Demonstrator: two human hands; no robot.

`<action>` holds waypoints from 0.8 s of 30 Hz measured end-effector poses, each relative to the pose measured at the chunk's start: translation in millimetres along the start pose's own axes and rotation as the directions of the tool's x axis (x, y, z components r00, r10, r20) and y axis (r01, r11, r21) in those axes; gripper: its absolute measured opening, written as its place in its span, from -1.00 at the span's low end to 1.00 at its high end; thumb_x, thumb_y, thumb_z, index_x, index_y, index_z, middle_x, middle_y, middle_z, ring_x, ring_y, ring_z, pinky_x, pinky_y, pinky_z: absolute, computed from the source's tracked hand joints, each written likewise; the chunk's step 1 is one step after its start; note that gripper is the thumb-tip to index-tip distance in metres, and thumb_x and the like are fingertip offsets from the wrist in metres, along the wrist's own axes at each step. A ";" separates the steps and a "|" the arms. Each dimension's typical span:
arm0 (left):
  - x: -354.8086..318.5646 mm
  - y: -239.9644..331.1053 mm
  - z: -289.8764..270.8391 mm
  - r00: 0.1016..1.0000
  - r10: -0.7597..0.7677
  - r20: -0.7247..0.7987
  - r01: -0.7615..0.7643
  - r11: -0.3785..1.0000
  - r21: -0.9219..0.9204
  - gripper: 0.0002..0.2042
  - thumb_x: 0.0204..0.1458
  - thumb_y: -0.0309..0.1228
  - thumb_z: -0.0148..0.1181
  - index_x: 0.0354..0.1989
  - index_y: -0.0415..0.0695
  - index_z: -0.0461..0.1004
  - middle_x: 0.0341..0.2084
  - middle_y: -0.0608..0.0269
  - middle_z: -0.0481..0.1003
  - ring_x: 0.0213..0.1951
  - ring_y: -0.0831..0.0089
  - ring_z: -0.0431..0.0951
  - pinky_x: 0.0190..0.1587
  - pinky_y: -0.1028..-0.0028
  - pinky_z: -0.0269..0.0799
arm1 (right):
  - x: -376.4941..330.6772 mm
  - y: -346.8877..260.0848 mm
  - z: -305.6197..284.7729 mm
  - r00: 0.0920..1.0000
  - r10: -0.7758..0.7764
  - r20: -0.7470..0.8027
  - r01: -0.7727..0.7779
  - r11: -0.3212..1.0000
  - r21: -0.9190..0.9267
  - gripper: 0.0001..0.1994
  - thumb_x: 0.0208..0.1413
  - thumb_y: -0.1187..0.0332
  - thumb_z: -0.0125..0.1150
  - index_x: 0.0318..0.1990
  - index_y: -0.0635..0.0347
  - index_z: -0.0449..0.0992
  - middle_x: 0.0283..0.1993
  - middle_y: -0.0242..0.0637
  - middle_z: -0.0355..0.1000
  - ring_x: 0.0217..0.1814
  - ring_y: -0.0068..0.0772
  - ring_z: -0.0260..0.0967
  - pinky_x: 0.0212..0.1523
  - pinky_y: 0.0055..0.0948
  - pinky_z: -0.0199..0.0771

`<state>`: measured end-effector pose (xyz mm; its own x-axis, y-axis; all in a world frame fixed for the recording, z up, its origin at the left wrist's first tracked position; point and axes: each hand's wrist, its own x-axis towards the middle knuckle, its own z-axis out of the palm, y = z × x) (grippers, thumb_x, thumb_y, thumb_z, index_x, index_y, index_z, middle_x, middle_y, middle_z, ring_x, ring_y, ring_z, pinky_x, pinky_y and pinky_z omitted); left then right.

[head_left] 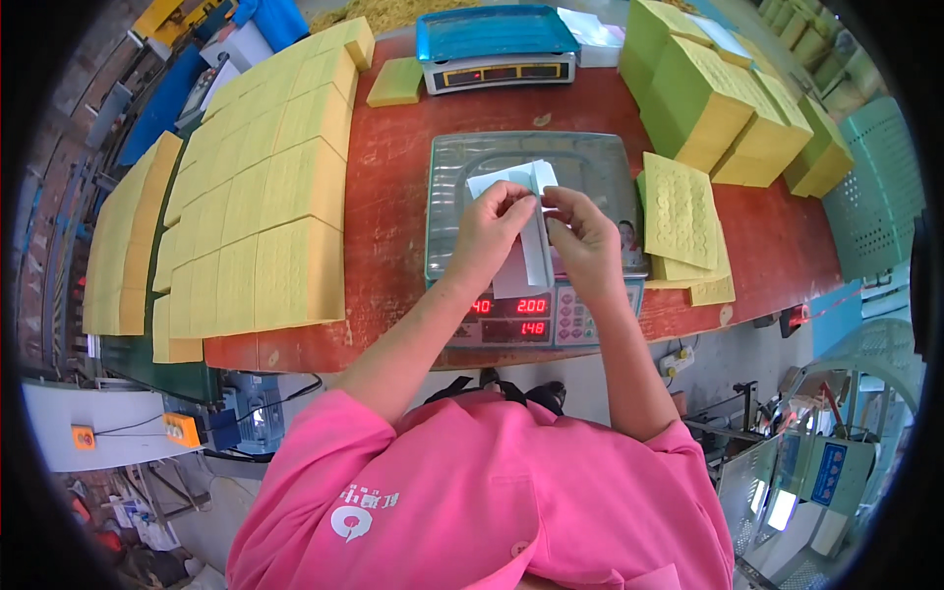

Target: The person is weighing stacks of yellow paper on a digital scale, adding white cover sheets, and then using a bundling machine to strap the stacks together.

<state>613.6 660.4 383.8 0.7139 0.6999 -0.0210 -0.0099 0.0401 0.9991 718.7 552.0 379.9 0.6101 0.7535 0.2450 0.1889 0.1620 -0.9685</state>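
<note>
My left hand (pixel 492 228) and my right hand (pixel 587 242) meet above the pan of a digital weighing scale (pixel 457 157). Between them is a folded white paper slip (pixel 536 258), pinched by the fingertips of both hands. More white paper (pixel 482 184) shows behind my left fingers; whether it is one piece with the slip I cannot tell. Red digits glow on the scale's front panel, beside a keypad (pixel 573 313). Right of the pan, close to my right hand, lies a loose pile of yellow embossed paper sheets (pixel 680 211).
The scale stands on a worn red table (pixel 383 197). Tall rows of yellow paper stacks (pixel 265 187) fill its left side. Further stacks (pixel 703 93) stand at the far right. A second scale (pixel 499 44) with a blue pan sits at the back, beside a small yellow stack (pixel 396 83).
</note>
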 end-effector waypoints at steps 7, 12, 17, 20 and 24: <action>2.2 -4.8 -4.8 0.999 0.024 0.028 -0.023 0.999 -0.042 -0.78 0.12 -0.30 0.26 -0.23 -0.18 0.42 -0.39 0.39 0.44 -0.34 0.68 0.38 -0.27 0.62 0.33 | -1.6 -1.8 2.8 0.999 0.036 0.000 -0.036 0.999 -0.018 -0.67 0.07 0.59 0.10 0.04 0.30 0.47 -0.08 -0.22 0.53 -0.04 -0.50 0.49 -0.16 -0.52 0.48; 2.9 -8.0 -6.7 0.999 0.027 0.037 -0.024 0.996 -0.081 -0.77 0.11 -0.30 0.27 -0.23 -0.18 0.42 -0.38 0.39 0.44 -0.33 0.68 0.38 -0.26 0.62 0.32 | -1.7 -1.7 2.5 0.998 0.057 0.008 -0.057 0.998 0.007 -0.68 0.08 0.59 0.11 0.03 0.31 0.46 -0.08 -0.23 0.53 -0.04 -0.49 0.49 -0.15 -0.52 0.48; 3.0 -7.5 -6.4 0.999 0.017 0.031 -0.015 0.997 -0.079 -0.76 0.11 -0.30 0.28 -0.22 -0.18 0.42 -0.39 0.40 0.44 -0.34 0.70 0.37 -0.26 0.63 0.33 | -1.8 -1.4 0.9 0.998 0.053 0.015 -0.053 0.998 0.020 -0.67 0.08 0.59 0.11 0.05 0.32 0.45 -0.07 -0.23 0.52 -0.03 -0.49 0.47 -0.12 -0.52 0.47; 3.2 -8.1 -5.7 0.999 0.021 0.029 -0.018 0.995 -0.101 -0.82 0.13 -0.35 0.24 -0.24 -0.19 0.43 -0.41 0.40 0.44 -0.36 0.70 0.37 -0.28 0.63 0.33 | -2.1 -1.1 0.3 0.998 0.065 0.004 -0.065 0.997 0.028 -0.66 0.08 0.60 0.11 0.05 0.31 0.45 -0.06 -0.23 0.51 -0.05 -0.48 0.47 -0.12 -0.52 0.47; 1.5 -7.4 -6.0 1.000 0.017 0.006 -0.017 1.000 -0.012 -0.89 0.15 -0.42 0.18 -0.28 -0.21 0.46 -0.45 0.41 0.44 -0.38 0.71 0.37 -0.31 0.63 0.32 | -0.3 -10.2 -1.0 0.960 -0.225 -0.163 0.149 0.912 -0.382 -0.68 0.05 0.63 0.10 0.00 0.29 0.47 -0.07 -0.19 0.51 -0.11 -0.36 0.50 -0.14 -0.50 0.47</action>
<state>610.6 665.5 376.2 0.7180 0.6961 -0.0037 -0.0307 0.0370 0.9988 717.3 549.5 389.8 0.6692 0.5830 0.4608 0.5573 0.0165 -0.8302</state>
